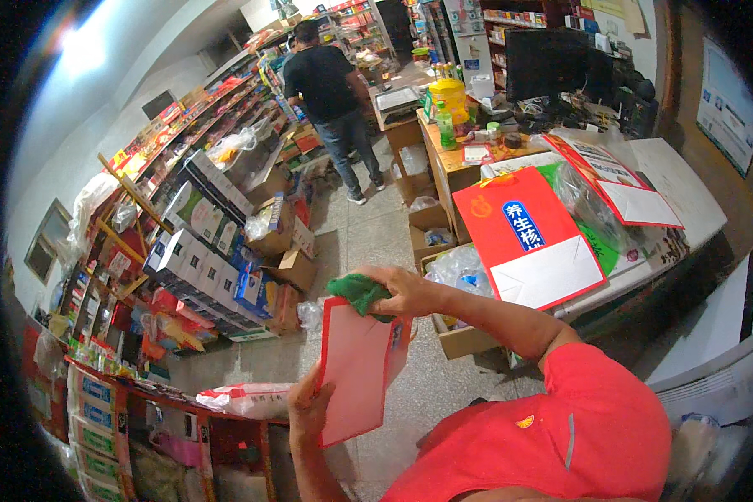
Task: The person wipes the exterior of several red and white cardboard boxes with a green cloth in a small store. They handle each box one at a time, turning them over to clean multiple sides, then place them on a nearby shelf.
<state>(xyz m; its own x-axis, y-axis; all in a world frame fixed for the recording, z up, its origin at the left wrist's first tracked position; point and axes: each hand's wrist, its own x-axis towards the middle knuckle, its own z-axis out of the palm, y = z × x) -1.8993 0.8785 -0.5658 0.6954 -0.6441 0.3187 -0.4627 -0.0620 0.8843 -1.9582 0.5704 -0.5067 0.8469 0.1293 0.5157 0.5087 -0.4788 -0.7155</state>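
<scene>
Upright before me is a red-edged carton or bag (pixel 356 376) with a pale pinkish face. My left hand (pixel 310 398) grips its left edge low down, with the thumb on the pale face. At its top edge, my right hand (pixel 408 292) holds a bunched green cloth (pixel 359 292) that touches or nearly touches the rim. A red paper bag (pixel 477 216) with a white folded base lies flat on the counter to the right. Behind it lies another red and white bag (pixel 643 204), beside clear plastic and a green sheet.
A white-topped counter (pixel 696 182) runs along the right, with a monitor (pixel 546 63) and a yellow container (pixel 448 100) farther back. Open cardboard boxes (pixel 467 344) stand below it. Stacked cartons (pixel 194 260) and shelves line the left. A person in black (pixel 326 81) stands in the aisle.
</scene>
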